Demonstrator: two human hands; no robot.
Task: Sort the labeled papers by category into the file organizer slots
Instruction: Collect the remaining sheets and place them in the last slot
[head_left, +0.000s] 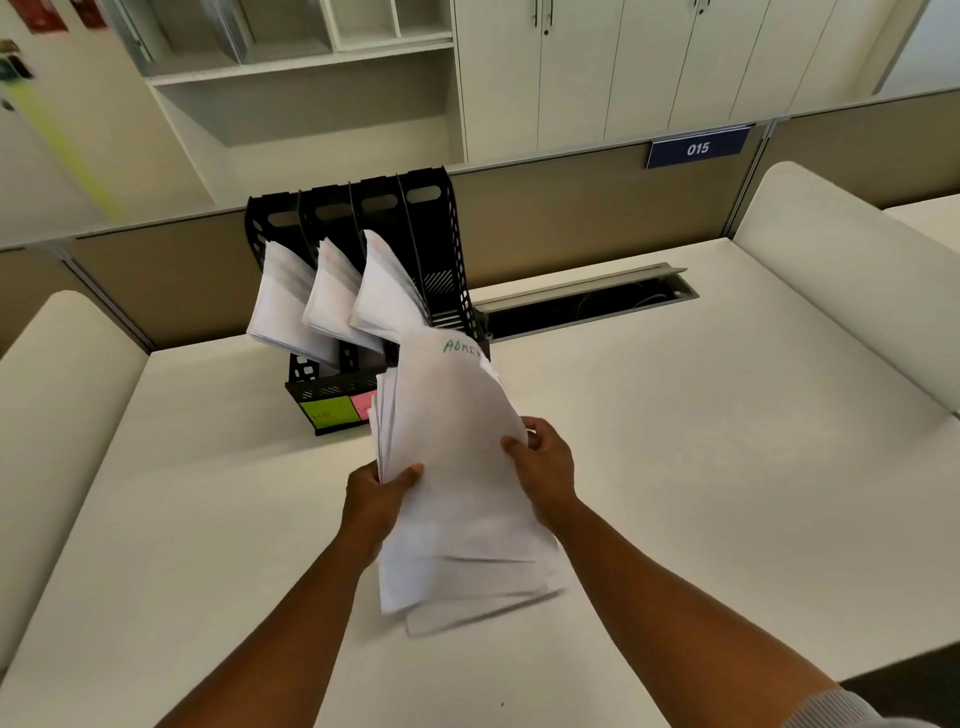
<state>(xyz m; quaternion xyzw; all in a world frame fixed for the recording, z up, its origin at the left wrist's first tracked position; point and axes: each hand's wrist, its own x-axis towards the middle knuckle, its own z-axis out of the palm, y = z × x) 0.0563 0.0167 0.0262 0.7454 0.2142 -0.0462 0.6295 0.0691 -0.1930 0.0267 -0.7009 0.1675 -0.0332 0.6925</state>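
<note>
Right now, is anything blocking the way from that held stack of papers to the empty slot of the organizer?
Nothing visible does. The stack, held by both hands, leans toward the empty rightmost slot, whose mouth is open.

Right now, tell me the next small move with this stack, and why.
Probably lift the stack, held by both the left hand and right hand, toward the organizer's rightmost slot: its top sheet reads ADMIN in green, and that slot alone looks empty.
</note>
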